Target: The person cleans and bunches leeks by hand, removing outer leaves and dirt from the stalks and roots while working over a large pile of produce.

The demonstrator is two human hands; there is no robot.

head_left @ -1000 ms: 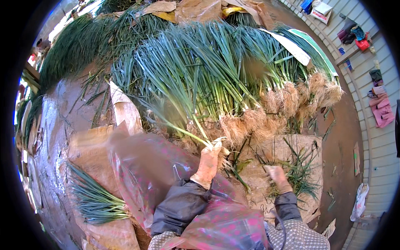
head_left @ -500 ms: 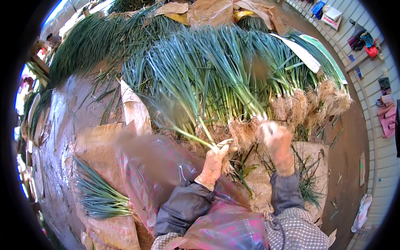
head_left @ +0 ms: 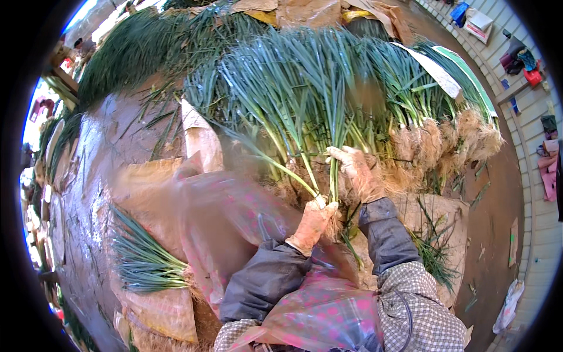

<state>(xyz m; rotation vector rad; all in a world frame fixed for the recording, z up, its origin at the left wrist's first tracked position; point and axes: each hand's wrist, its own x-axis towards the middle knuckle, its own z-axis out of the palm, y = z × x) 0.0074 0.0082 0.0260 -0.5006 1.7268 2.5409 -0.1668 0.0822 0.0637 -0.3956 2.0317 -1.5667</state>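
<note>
My left hand (head_left: 315,223) is closed round the root ends of a few green onions (head_left: 298,175), whose stalks fan out up and to the left. Right above it, my right hand (head_left: 356,171) has its fingers closed at the green onion stalks (head_left: 334,176), which run down into the left hand's grip. Both hands look soiled and seem gloved. Beyond them lies a wide heap of green onions (head_left: 293,88), leaves pointing away and tan roots towards me. Pink-dotted clear plastic (head_left: 319,320) covers my lap.
A small bunch of green onions (head_left: 146,255) lies on tan sacking (head_left: 161,320) at my left. Root-trimmed-side bundles rest by a white strip (head_left: 431,71) at the right. Loose leaves lie on another sack (head_left: 451,226). A pale ribbed wall (head_left: 536,240) runs along the right, with a white plastic bag (head_left: 509,306).
My right hand has come left from the heap's roots, bringing green onion stalks to my left hand. The left hand keeps its hold. The view has shifted slightly.
</note>
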